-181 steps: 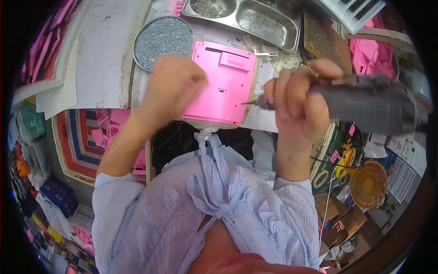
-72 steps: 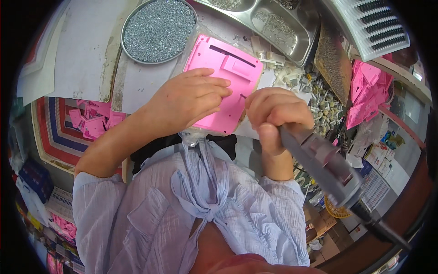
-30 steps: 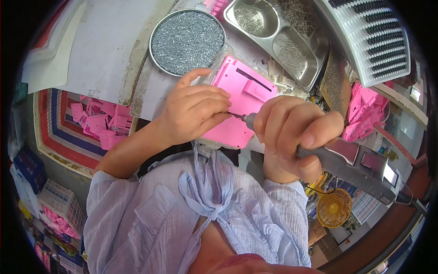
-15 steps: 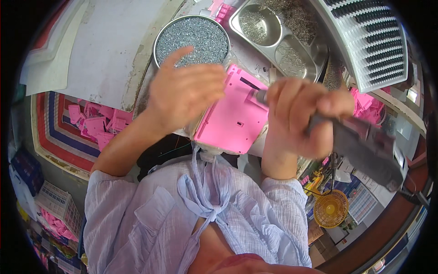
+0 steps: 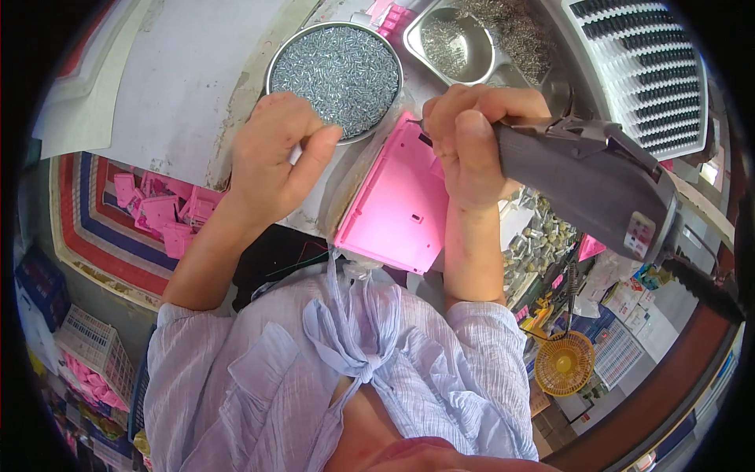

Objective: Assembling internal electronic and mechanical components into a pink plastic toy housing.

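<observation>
A flat pink plastic panel [image 5: 393, 204] lies at a slant in front of me. My right hand [image 5: 476, 145] is closed around a dark grey electric screwdriver [image 5: 582, 161]. Its tip is at the panel's far edge, near the upper corner, and my fingers cover part of the panel. My left hand [image 5: 279, 153] is at the near left rim of a round metal bowl [image 5: 268, 77] full of small silvery screws [image 5: 338, 75]. Its fingers are curled in and the thumb points right; whatever they may hold is hidden.
A steel compartment tray [image 5: 411, 35] with small metal pieces stands behind the panel. Farther right is a white tray [image 5: 657, 151] with rows of black pieces. Pink parts [image 5: 161, 212] fill a box at left. Small metal parts [image 5: 543, 240] and a yellow basket [image 5: 565, 363] are at right.
My left hand has moved left from above the panel to the bowl's near rim, its fingers curling in. My right hand has carried the screwdriver up and left, its tip now at the panel's far corner.
</observation>
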